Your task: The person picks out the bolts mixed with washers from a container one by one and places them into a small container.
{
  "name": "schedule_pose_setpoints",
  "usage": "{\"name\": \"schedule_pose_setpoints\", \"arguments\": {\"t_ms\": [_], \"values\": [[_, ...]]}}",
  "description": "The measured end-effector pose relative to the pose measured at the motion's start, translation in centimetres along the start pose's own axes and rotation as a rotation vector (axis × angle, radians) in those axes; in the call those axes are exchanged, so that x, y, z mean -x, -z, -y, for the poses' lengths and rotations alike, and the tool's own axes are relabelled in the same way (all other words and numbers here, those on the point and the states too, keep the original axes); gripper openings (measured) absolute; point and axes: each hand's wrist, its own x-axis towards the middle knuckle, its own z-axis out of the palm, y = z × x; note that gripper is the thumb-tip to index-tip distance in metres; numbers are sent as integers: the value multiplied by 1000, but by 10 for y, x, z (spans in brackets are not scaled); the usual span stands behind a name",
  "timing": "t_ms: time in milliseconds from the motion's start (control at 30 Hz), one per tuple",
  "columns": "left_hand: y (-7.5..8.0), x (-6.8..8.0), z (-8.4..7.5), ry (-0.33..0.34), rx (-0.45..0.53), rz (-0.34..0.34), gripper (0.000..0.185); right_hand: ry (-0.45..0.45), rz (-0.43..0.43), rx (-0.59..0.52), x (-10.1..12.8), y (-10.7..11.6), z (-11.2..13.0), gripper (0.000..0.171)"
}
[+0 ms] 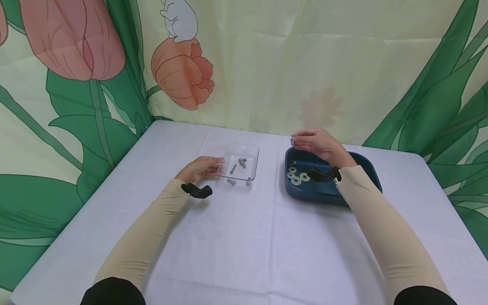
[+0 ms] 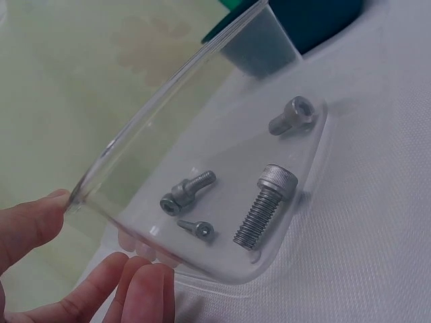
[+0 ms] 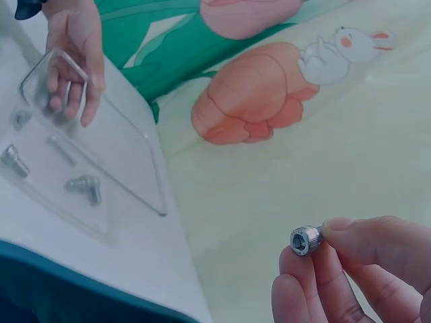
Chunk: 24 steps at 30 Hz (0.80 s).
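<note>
My right hand [image 1: 318,144] is raised over the far left part of the dark blue bin [image 1: 305,195]. Between thumb and fingertips it pinches a socket head screw [image 3: 306,240], whose hex recess shows in the right wrist view. At the left, my left hand [image 1: 201,168] holds the side of a clear plastic box [image 1: 249,153], thumb at the rim and fingers against the outer wall. Several socket head screws lie in this box, including a large threaded one [image 2: 259,215], a small one [image 2: 199,229] and a short one [image 2: 291,116].
Inside the blue bin are several pale washers [image 1: 296,181] and a screw [image 1: 292,164]; my right forearm hides part of its inside. A white cloth [image 1: 225,250] covers the table. Behind its far edge hangs a printed curtain [image 1: 263,76].
</note>
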Motion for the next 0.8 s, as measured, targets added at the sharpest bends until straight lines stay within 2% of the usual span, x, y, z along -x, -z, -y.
{"name": "schedule_pose_setpoints", "arguments": {"t_ms": [233, 400, 567, 800], "values": [[-1, 1, -1, 10, 21, -4, 55, -2, -46, 98, -5, -9, 7, 10], [-1, 2, -1, 10, 25, -3, 56, 12, -18, 86, -8, -11, 11, 14], [0, 0, 0, 1, 34, 16, 56, 42, 26, 25, -10, -14, 16, 24], [1, -3, 1, -4, 36, 27, 55, 61, 17, 83, -13, -22, 26, 22]]}}
